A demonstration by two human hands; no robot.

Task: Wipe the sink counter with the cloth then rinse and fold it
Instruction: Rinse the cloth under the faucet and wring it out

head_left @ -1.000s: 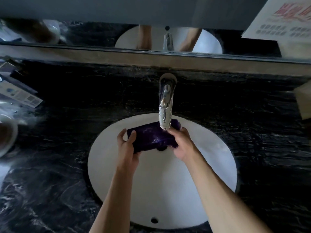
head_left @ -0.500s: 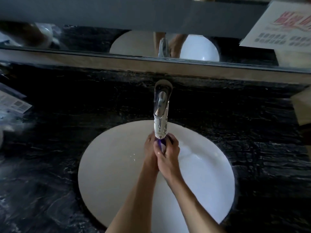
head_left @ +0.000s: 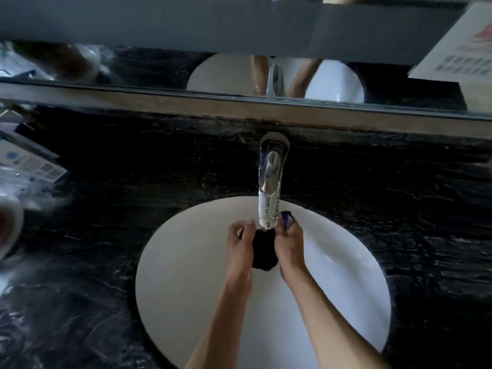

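A dark purple cloth is bunched into a wad over the white oval sink basin, just under the tip of the chrome faucet. My left hand grips its left side and my right hand grips its right side. A small corner of the cloth sticks up above my right fingers. Whether water runs from the faucet I cannot tell. The black marble counter surrounds the basin.
A mirror runs along the back above a stone ledge. Leaflets and packets lie on the counter at the far left, with a white bowl edge below them. A printed card leans at the upper right.
The cloth went from spread between my hands to squeezed in a tight wad. My hands came together under the spout, then parted slightly with the wad hanging between them.
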